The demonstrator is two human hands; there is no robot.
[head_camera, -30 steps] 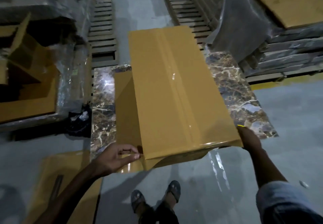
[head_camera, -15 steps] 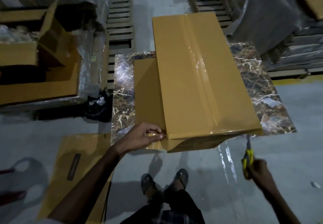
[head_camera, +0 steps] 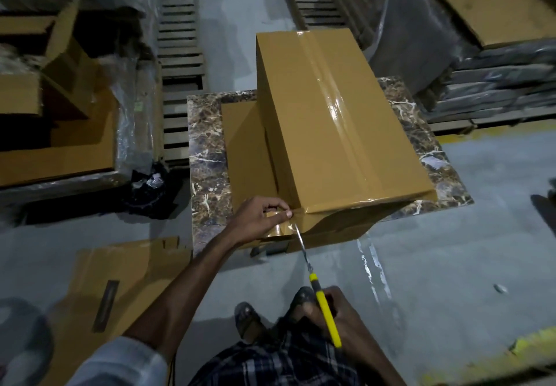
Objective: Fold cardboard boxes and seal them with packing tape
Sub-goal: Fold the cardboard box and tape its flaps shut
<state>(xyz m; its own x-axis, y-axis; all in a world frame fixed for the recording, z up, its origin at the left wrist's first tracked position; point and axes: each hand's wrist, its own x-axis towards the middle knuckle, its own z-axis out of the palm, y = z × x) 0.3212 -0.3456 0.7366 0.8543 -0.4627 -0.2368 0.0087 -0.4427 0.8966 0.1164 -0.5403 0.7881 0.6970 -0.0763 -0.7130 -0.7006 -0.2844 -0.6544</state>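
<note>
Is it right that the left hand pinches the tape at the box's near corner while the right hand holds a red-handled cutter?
No, the head view shows the cutter in the right hand has a yellow handle, not red. The rest stands.

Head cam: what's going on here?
A person is sealing a cardboard box that sits on a marble-patterned slab. Clear tape already runs along the top seam. The left hand pinches the tape at the box's near edge. The right hand grips a yellow-handled cutter with its blade tip at the tape, beside the left fingers. The tape looks about to be cut.
</note>
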